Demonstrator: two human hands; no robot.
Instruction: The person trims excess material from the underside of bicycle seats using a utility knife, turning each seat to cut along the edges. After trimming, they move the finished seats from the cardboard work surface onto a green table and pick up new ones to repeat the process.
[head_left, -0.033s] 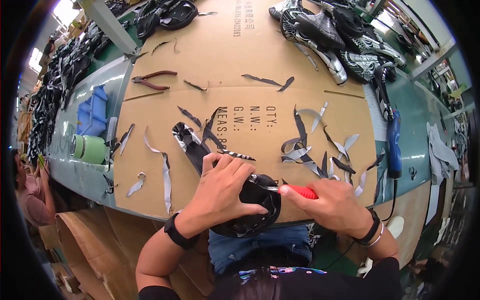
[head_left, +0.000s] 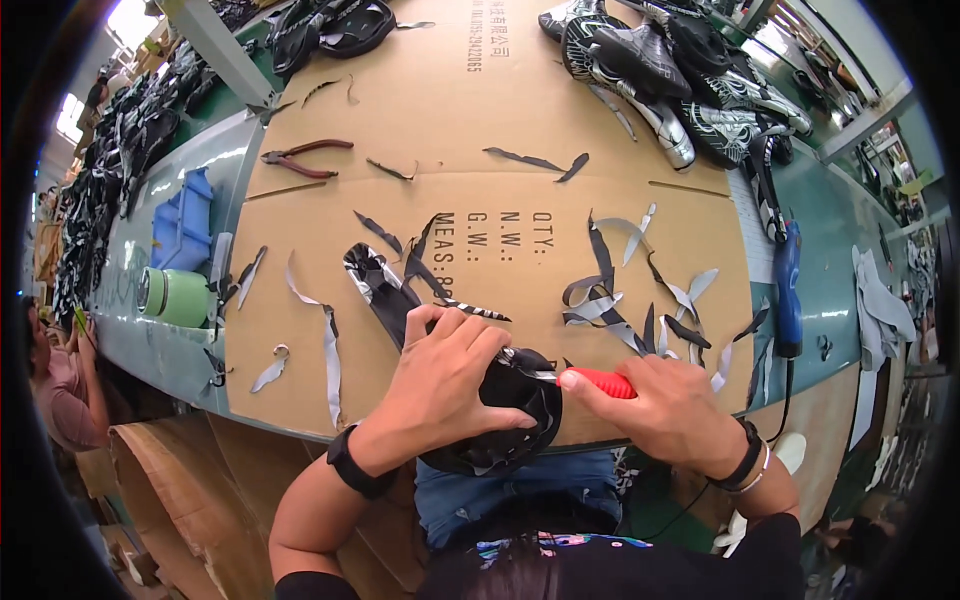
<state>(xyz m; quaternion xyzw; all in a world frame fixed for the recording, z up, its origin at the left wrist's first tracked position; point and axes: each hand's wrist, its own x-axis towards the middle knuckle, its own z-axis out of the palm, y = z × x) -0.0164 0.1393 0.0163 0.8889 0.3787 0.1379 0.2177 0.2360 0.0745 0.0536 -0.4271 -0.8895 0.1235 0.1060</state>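
Note:
On the cardboard before me lies a black piece with silver markings, narrow at its far end and broad and rounded near my lap, shaped like a bicycle saddle. My left hand grips its broad part, fingers over the far side and thumb across the near side. My right hand is closed round a red-handled tool. The tool's thin metal shank points left and meets the piece's edge beside my left fingers; its tip is hidden. Black and grey cut strips lie to the right, and a long pale strip to the left.
Pliers lie at the far left of the cardboard sheet. A blue bin and a green jar stand left. Similar pieces are heaped far right. A blue corded tool lies right. Another person is at left.

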